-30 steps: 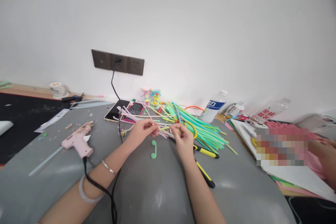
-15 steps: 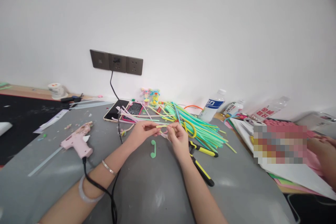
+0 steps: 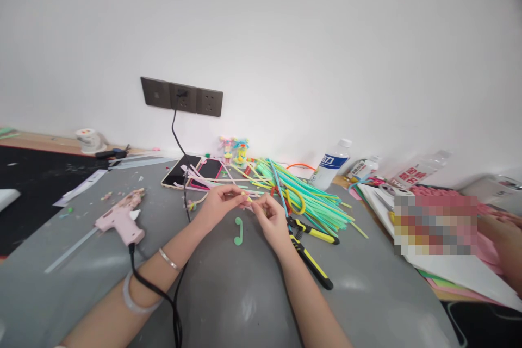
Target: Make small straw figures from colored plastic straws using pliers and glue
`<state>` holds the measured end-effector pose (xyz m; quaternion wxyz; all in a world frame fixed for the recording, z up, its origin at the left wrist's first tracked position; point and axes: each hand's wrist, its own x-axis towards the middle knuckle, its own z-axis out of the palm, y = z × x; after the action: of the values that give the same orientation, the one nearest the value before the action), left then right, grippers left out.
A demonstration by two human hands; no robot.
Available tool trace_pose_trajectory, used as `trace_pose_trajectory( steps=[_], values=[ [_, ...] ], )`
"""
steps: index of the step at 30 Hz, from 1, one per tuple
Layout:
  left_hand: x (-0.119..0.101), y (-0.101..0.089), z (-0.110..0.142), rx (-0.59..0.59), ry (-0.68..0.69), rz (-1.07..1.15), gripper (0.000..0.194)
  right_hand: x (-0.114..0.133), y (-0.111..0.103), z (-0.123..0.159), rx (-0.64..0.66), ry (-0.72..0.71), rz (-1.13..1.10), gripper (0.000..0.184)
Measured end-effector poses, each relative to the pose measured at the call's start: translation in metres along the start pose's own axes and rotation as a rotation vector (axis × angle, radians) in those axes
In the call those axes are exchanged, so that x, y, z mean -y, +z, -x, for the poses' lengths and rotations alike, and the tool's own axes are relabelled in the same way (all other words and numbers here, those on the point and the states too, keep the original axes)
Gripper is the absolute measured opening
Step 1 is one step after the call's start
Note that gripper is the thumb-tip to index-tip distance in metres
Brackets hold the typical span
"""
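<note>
My left hand (image 3: 221, 205) and my right hand (image 3: 271, 221) meet over the grey table, fingertips pinched on a short yellow pipe cleaner (image 3: 247, 198). Only a small bit of it shows between the fingers. Just below them lies a green pipe cleaner piece (image 3: 240, 231) with both ends coiled. Right of my right hand are wire pliers (image 3: 313, 267) with yellow and black handles. Behind them spreads a bundle of green and yellow pipe cleaners (image 3: 316, 204). Loose pink pipe cleaners (image 3: 196, 178) lie beyond my left hand.
A pink glue gun (image 3: 122, 221) lies left, its black cord (image 3: 174, 312) running near my left forearm. Two phones (image 3: 181, 171), two small figures (image 3: 241, 150) and a bottle (image 3: 331, 165) stand or lie toward the wall. Another person's hand (image 3: 499, 234) is at far right.
My hands have come together. The yellow piece, stretched between both hands half a second ago, is now mostly covered by the fingertips. My right hand has shifted slightly left.
</note>
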<state>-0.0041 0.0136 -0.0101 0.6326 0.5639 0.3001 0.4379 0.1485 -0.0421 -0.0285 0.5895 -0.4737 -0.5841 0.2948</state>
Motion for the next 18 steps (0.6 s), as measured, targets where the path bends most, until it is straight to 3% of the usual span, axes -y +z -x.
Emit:
trace_pose_trajectory(
  steps=[4, 8, 11, 18],
  values=[
    [-0.004, -0.001, 0.0, -0.033, -0.024, 0.041, 0.036, 0.001, -0.002, -0.001, 0.001, 0.031, -0.039, 0.03],
    [-0.007, -0.007, -0.004, -0.183, 0.003, 0.219, 0.034, -0.002, -0.011, -0.002, -0.017, 0.123, -0.091, 0.03],
    [-0.009, -0.011, -0.007, -0.267, 0.015, 0.311, 0.036, -0.005, -0.017, -0.004, -0.018, 0.191, -0.194, 0.036],
    [-0.008, -0.018, -0.012, -0.343, 0.016, 0.414, 0.033, -0.004, -0.02, -0.006, 0.056, 0.337, -0.469, 0.049]
  ],
)
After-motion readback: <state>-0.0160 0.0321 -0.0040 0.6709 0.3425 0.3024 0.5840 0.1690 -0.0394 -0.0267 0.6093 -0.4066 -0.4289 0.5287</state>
